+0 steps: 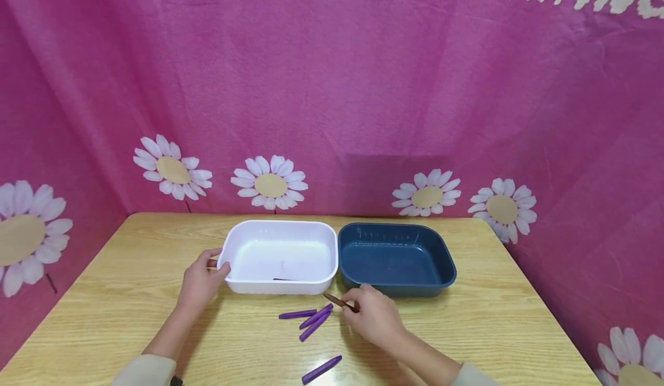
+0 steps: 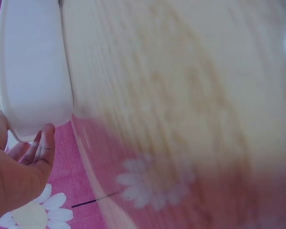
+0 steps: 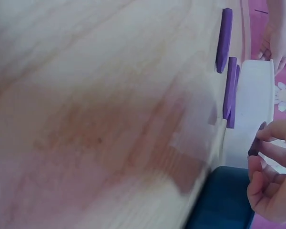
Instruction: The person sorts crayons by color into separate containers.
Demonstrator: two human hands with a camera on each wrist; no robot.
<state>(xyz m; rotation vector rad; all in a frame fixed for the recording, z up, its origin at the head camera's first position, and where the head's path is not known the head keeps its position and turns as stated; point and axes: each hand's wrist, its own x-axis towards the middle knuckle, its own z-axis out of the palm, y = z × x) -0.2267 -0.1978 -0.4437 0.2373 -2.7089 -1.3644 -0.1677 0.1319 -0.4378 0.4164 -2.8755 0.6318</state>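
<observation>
My right hand (image 1: 374, 316) pinches a brown crayon (image 1: 336, 300) between thumb and fingers, just in front of the two trays. In the right wrist view, the same crayon (image 3: 255, 143) looks dark between the fingertips. My left hand (image 1: 202, 279) grips the left end of a white plastic tray (image 1: 306, 287), thumb over the rim and fingers against the outer wall. A brown crayon (image 1: 289, 279) lies inside that tray, partly hidden by its front wall. Several purple crayons lie on the table, including a lone purple crayon (image 1: 321, 369) nearer the front.
A dark blue tray (image 1: 415, 289) stands right beside the white one, their ends nearly touching. Both rest on a wood-grain table (image 1: 155, 248). Behind it hangs a pink cloth (image 1: 332, 86) printed with daisies.
</observation>
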